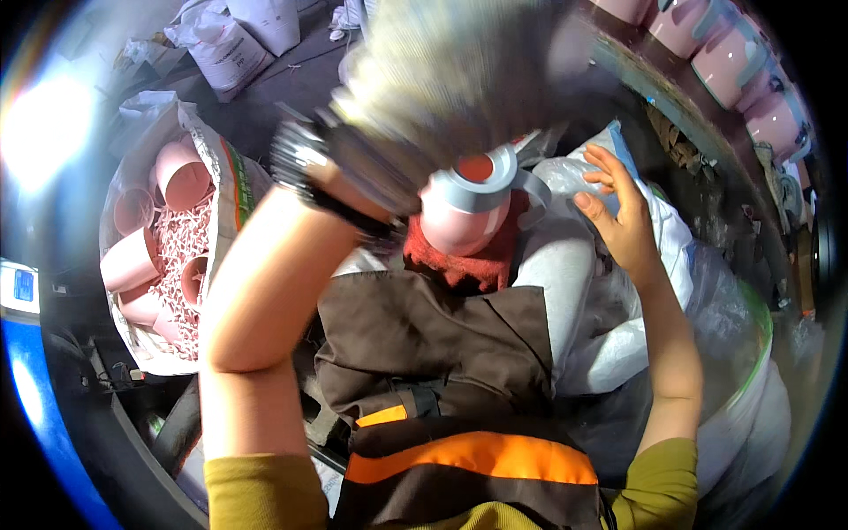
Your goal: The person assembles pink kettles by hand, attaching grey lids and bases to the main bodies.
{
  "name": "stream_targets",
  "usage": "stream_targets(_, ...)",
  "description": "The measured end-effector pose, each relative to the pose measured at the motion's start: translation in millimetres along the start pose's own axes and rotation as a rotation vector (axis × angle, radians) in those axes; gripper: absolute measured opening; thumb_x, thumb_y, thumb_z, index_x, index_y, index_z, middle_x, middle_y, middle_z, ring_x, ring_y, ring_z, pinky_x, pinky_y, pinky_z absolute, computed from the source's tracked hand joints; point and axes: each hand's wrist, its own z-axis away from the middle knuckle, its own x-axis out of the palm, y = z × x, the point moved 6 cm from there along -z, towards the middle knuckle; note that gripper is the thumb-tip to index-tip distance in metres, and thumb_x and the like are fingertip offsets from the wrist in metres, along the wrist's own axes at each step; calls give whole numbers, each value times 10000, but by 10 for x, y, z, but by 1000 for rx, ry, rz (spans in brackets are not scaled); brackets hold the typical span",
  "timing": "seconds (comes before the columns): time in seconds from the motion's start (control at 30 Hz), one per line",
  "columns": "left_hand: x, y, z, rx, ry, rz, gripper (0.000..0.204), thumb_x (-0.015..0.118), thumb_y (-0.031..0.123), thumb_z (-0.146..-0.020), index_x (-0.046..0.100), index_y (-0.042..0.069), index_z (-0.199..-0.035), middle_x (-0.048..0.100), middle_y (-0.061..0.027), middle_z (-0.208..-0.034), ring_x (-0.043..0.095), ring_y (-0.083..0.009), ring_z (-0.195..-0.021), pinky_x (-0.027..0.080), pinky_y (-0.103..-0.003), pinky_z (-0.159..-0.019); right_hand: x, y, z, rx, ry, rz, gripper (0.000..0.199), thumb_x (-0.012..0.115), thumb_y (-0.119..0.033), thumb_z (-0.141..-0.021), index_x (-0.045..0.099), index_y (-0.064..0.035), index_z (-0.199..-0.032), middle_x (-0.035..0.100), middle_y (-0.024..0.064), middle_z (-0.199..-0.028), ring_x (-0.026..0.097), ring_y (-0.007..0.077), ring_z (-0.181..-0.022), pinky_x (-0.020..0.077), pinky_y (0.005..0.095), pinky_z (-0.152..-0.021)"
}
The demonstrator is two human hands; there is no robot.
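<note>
A pink jug (452, 219) with a grey-blue collar and handle stands upright on a red cloth (471, 272) just beyond my lap. Its top shows a round reddish opening. My left hand (473, 75), in a pale knitted glove, is raised over the jug and close to the camera. Motion smears its fingers, so I cannot tell whether they hold anything. A dark band circles that wrist. Bare and holding nothing, my right hand (623, 212) hangs to the right of the jug's handle, apart from it, with its fingers loosely curved and spread.
On the left, a white woven sack (231, 177) holds several pink cylinders and pink scraps. White sacks (221, 49) stand at the far left. Several pink jugs (729, 62) line a ledge at upper right. Clear plastic and white bags (609, 353) crowd my right side.
</note>
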Motion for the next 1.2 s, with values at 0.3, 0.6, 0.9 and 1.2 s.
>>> stream_targets(0.3, 1071, -34, 347, -252, -142, 34, 700, 690, 524, -741, 542, 130, -1300, 547, -213, -1247, 523, -406, -1160, 462, -503, -932, 696, 256, 90, 232, -205, -8, 603, 650, -273, -886, 409, -40, -1387, 579, 249, -1231, 618, 390, -1027, 487, 430, -878)
stream_targets(0.6, 1016, -1, 88, -156, -175, -51, 618, 717, 452, -741, 575, 117, -1240, 593, -182, -1149, 563, -395, -1092, 465, -476, -936, 822, 499, 172, 174, -115, 25, 488, 595, -228, -906, 438, -44, -1330, 633, 256, -1062, 598, 440, -1012, 478, 489, -832)
stream_targets(0.9, 1237, -848, 247, -346, 19, 570, 618, 784, 370, -710, 583, 41, -1193, 613, -188, -1096, 595, -348, -1054, 484, -408, -894, 478, -192, 724, 191, -100, -380, 232, 640, -218, -903, 550, -28, -1001, 640, 121, -819, 639, 271, -730, 479, 367, -643)
stream_targets(1.2, 2436, -219, 1259, -452, -84, 594, 317, 609, 203, -864, 622, 48, -1141, 673, -145, -1043, 645, -267, -996, 520, -345, -858, 360, -490, 1464, 667, -121, -1161, 238, 585, -257, -977, 556, -21, -998, 658, 55, -816, 531, 60, -513, 425, 226, -452)
